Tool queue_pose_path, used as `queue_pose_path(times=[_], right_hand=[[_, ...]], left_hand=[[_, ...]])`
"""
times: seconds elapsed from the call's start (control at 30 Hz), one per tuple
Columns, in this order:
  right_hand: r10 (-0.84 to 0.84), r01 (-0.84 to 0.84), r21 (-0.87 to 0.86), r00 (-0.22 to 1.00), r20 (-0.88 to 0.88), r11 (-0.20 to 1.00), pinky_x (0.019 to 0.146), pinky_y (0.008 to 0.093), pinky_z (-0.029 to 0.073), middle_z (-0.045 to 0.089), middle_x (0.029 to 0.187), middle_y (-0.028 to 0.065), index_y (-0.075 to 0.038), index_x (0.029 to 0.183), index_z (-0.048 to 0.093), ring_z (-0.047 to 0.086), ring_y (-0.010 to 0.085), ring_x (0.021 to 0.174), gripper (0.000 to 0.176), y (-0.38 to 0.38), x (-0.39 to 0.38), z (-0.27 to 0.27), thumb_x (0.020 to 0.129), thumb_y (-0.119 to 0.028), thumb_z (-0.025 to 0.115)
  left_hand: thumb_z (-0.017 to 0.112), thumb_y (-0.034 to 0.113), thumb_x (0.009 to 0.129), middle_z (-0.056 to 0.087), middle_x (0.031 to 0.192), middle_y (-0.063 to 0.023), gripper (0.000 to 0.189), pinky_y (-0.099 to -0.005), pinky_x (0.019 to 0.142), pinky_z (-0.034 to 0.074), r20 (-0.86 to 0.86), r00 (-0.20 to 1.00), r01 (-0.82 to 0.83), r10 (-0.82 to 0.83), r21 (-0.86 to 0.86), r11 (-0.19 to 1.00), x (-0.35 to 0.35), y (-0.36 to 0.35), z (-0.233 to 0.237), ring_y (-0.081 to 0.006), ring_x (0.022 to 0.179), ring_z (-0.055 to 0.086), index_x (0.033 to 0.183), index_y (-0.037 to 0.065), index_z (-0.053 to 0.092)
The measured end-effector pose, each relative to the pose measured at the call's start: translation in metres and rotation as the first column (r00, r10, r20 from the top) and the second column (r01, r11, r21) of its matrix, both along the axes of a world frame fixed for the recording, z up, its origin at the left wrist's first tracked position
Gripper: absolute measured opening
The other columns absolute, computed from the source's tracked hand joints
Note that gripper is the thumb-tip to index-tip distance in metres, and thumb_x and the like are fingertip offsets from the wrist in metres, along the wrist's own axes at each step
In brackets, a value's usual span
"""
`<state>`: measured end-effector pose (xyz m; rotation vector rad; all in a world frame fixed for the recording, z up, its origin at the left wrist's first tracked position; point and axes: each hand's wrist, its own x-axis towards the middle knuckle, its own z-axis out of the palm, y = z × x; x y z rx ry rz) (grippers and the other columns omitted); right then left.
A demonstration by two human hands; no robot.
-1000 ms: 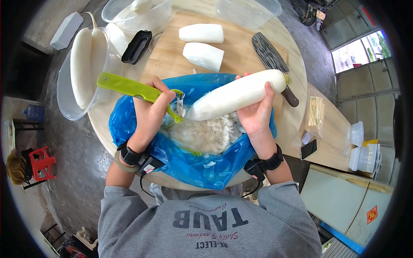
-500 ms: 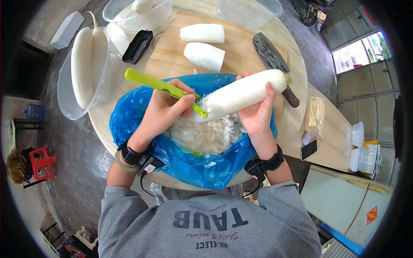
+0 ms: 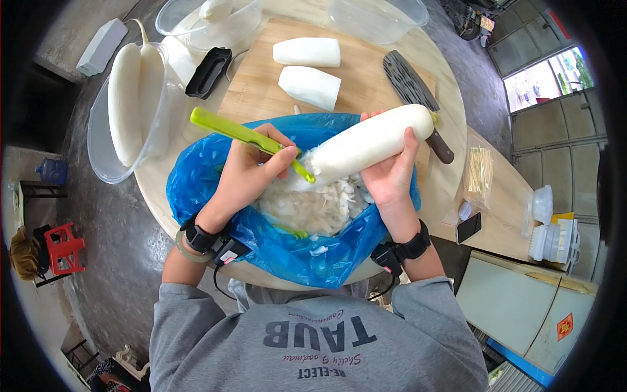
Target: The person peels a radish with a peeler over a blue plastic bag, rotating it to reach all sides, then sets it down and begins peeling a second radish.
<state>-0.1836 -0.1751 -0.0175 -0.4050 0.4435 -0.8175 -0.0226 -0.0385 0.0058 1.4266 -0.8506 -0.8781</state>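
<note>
Left hand (image 3: 251, 170) holds peeler (image 3: 228, 128) against white radish (image 3: 372, 142)

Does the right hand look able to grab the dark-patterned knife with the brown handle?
Probably not: the right hand is holding the long white radish, whose stem end overlaps the knife in this view. The handle lies mostly exposed nearby, so an emptied hand likely could.

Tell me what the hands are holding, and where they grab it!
The left hand holds a green peeler by its handle, near the blade end. The right hand holds a white radish, closer to its stem end.
</note>
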Motion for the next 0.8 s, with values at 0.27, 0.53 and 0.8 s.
queue_pose_path(times=[0.27, 0.53, 0.8], right_hand=[[-0.012, 0.012, 0.004, 0.996, 0.091, 1.0, 0.092, 0.0384, 0.039, 0.05, 0.11, 0.003, -0.011, 0.124, 0.04, 0.047, 0.019, 0.105, 0.062, -0.007, -0.007, 0.006, 0.077, -0.049, 0.055], [-0.038, 0.026, 0.136, 0.995, 0.088, 0.99, 0.094, 0.0378, 0.036, 0.052, 0.112, 0.0056, -0.009, 0.116, 0.046, 0.047, 0.0202, 0.106, 0.048, -0.008, -0.002, 0.002, 0.082, -0.043, 0.053], [0.006, -0.04, 0.158, 0.978, 0.208, 0.987, 0.096, 0.038, 0.034, 0.051, 0.113, 0.0055, -0.007, 0.115, 0.046, 0.045, 0.0215, 0.109, 0.047, -0.01, -0.004, -0.001, 0.079, -0.034, 0.059]], left_hand=[[0.055, 0.008, 0.072, 0.052, 0.058, -0.0026, 0.012, -0.0185, 0.044, 0.035, -0.067, 0.986, -0.166, 0.154, -0.246, 0.955, 0.013, 0.012, -0.004, -0.0059, 0.047, 0.046, 0.064, 0.0, 0.051], [0.057, 0.009, 0.074, 0.052, 0.058, -0.0028, 0.013, -0.0186, 0.044, 0.035, 0.003, 0.992, -0.122, 0.124, -0.162, 0.979, 0.01, 0.012, 0.007, -0.0056, 0.048, 0.046, 0.066, 0.0, 0.052], [0.055, 0.011, 0.072, 0.046, 0.054, 0.0006, 0.012, -0.018, 0.042, 0.029, 0.088, 0.985, -0.133, 0.149, -0.171, 0.976, 0.012, 0.011, 0.005, -0.0047, 0.044, 0.037, 0.067, 0.002, 0.05]])
